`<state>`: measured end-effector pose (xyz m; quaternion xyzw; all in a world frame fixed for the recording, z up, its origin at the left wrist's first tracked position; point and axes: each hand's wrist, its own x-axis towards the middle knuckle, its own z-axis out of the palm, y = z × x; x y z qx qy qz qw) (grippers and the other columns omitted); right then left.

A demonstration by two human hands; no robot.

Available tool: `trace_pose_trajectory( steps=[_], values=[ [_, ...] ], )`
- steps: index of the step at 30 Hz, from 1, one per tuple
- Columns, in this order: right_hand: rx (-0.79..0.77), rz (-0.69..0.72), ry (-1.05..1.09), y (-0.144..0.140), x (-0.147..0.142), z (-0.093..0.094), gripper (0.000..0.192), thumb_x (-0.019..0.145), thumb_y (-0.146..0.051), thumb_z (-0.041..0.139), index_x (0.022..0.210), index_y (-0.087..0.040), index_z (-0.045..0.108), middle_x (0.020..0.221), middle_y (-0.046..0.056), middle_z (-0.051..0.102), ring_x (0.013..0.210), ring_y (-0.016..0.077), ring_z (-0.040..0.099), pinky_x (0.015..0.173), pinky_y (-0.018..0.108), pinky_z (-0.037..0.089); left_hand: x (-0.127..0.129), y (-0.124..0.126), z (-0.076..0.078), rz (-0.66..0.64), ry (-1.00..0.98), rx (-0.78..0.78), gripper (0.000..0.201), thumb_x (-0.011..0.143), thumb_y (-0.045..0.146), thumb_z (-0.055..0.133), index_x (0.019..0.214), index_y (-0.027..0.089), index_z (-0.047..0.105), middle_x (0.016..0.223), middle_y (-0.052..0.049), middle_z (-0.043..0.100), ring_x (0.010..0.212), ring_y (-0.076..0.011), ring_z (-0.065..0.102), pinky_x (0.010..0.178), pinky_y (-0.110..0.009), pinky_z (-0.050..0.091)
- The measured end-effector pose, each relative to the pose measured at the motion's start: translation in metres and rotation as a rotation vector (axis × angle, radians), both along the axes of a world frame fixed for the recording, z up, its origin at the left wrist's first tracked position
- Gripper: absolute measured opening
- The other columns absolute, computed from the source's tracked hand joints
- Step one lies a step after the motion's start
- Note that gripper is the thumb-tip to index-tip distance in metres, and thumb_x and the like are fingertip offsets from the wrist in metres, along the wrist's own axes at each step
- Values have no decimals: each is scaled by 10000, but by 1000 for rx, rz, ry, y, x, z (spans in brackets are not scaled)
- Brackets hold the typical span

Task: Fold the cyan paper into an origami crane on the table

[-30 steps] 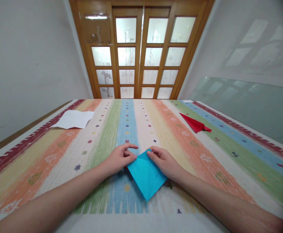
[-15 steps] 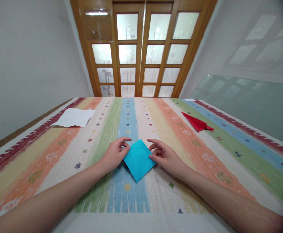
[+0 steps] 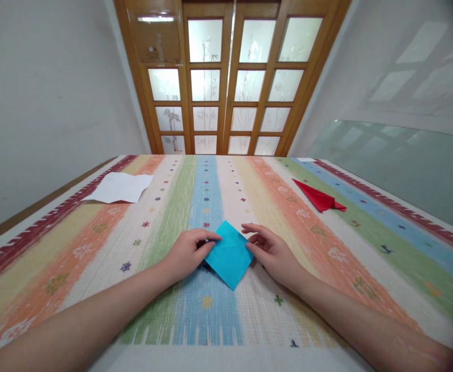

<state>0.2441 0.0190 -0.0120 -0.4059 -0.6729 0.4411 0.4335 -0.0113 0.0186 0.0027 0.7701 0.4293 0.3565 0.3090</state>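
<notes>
A folded square of blue origami paper sits in front of me with one corner toward me, like a diamond. My left hand is closed at its left corner, index finger lying over the edge and thumb beside it. At the right corner, my right hand pinches with the thumb on top; its index finger stretches out above the paper, and the other fingers are curled, partly hidden. Fold lines show faintly on the blue surface.
A striped, patterned tablecloth covers the table. White paper with a curled edge lies at the far left. On the right is a folded red paper shape. Wooden doors with glass panes stand beyond the table.
The blue paper has shifted slightly right and turned a little. My left hand has moved right, its index finger now over the paper's edge. My right hand has moved slightly right.
</notes>
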Motion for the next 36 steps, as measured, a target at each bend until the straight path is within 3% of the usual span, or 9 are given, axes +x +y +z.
trace_pose_trajectory(
  steps=[3, 6, 10, 13, 19, 22, 27, 32, 36],
  values=[
    [-2, -24, 66, 1, 1, 1, 402, 897, -297, 644, 1292, -278, 571, 1236, 92, 592, 855, 169, 598, 662, 304, 526, 2, -1, 0, -3, -39, -39, 192, 893, 214, 604, 1006, 215, 759, 986, -43, 762, 895, -190, 683, 814, -315, 504],
    [-65, -9, 156, 2, 2, 3, 601, 866, -321, 695, 1408, -297, 438, 1213, 90, 594, 802, 152, 604, 632, 286, 508, 2, -1, -3, 42, -118, -80, 167, 865, 212, 620, 949, 202, 764, 911, -42, 760, 812, -182, 677, 746, -297, 503],
    [-241, 80, 221, 0, -1, 8, 881, 814, -338, 751, 1524, -288, 232, 950, 36, 646, 699, 160, 619, 584, 282, 504, 3, -1, -3, 121, -221, -107, 143, 845, 228, 633, 897, 190, 761, 848, -38, 745, 753, -168, 650, 692, -274, 485],
    [-299, 127, 237, -3, -4, 11, 948, 785, -317, 775, 1537, -278, 200, 850, 7, 654, 652, 160, 613, 582, 289, 505, 3, -1, -2, 153, -283, -128, 153, 844, 272, 657, 912, 177, 754, 883, -52, 739, 768, -165, 641, 693, -270, 484],
    [-294, 75, 285, -4, -6, 11, 920, 763, -293, 769, 1519, -255, 247, 873, 20, 673, 689, 167, 625, 617, 298, 506, 4, -2, -4, 131, -278, -124, 275, 846, 283, 670, 1091, 168, 720, 831, -48, 708, 670, -140, 599, 603, -255, 479],
    [-253, -44, 314, 1, -4, 9, 834, 757, -301, 746, 1477, -245, 328, 903, 27, 660, 730, 172, 630, 626, 287, 494, 6, -3, -4, 115, -227, -120, 200, 853, 266, 642, 989, 163, 745, 781, -46, 702, 613, -135, 599, 570, -259, 483],
    [-181, -229, 340, 6, -1, 9, 683, 754, -289, 700, 1385, -237, 445, 828, -19, 594, 599, 121, 535, 509, 233, 394, 7, -6, -1, 70, -90, -10, 174, 873, 208, 594, 947, 185, 750, 805, -42, 727, 632, -136, 629, 593, -256, 494],
    [-239, -153, 315, 6, 1, 7, 692, 766, -301, 722, 1391, -262, 429, 877, -8, 620, 636, 133, 559, 531, 242, 410, 7, -9, 3, 129, -85, 211, 197, 931, 192, 531, 991, 195, 719, 960, -63, 713, 783, -152, 642, 623, -249, 486],
    [-220, -90, 265, 9, 5, 2, 654, 775, -347, 749, 1358, -257, 468, 968, 38, 670, 766, 179, 625, 630, 286, 475, 8, -9, 3, 72, -66, 320, 211, 933, 156, 509, 1020, 189, 698, 1019, -87, 681, 908, -182, 640, 709, -285, 521]
  ],
)
